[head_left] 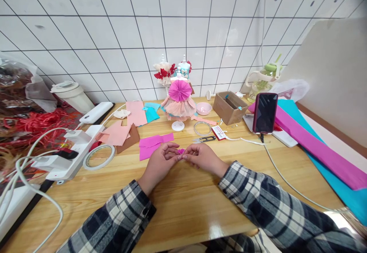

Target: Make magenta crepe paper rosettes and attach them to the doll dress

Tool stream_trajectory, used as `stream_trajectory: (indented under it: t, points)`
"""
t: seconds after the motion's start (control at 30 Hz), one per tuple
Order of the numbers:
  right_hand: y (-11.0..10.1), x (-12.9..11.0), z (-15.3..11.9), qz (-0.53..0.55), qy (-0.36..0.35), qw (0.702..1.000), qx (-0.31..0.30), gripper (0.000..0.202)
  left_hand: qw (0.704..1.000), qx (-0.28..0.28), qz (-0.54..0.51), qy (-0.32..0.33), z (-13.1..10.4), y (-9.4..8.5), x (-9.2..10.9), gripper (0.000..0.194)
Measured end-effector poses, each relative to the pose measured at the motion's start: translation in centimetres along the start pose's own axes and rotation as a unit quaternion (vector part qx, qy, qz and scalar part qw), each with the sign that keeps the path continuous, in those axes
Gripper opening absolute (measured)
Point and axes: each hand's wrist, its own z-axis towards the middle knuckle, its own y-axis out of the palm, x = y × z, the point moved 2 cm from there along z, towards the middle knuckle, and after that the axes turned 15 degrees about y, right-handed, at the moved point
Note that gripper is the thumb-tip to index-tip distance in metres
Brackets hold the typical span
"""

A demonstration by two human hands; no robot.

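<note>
Between my fingertips is a small piece of pleated magenta crepe paper [181, 151], mostly covered by the fingers. My left hand [163, 160] pinches it from the left, and my right hand [204, 158] pinches it from the right. Flat sheets of magenta crepe paper [149, 149] lie just left of my left hand. Thread snips [207, 139] rest beyond my right hand. Behind both hands stands a miniature dress form [178, 125] wearing a pink ruffled skirt [178, 107] and a round magenta paper fan [180, 90].
A tape roll [99, 157] and power strip [78, 155] with cables occupy the left. Further back are a pink bowl [203, 108], a cardboard box [231, 109] and more small dress forms [164, 73]. A propped phone [265, 113] and long paper rolls [321, 149] sit at right.
</note>
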Motion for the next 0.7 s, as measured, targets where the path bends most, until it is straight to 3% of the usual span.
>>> stream_trajectory:
  t: [0.17, 0.43, 0.6, 0.7]
  points:
    - [-0.4, 0.0, 0.2, -0.054, -0.065, 0.995, 0.048, 0.014, 1.000, -0.013, -0.026, -0.006, 0.1, 0.0, -0.1, 0.042]
    - [-0.2, -0.3, -0.1, -0.005, -0.011, 0.999, 0.038, 0.020, 1.000, -0.013, -0.027, -0.009, -0.1, 0.2, -0.3, 0.047]
    - [-0.2, 0.1, 0.2, -0.070, -0.076, 0.991, 0.084, 0.013, 0.998, -0.035, 0.043, 0.036, -0.4, 0.4, 0.4, 0.034]
    - [-0.1, 0.0, 0.0, -0.072, -0.086, 0.991, 0.074, 0.013, 0.994, -0.035, 0.091, 0.042, -0.4, 0.3, 0.7, 0.025]
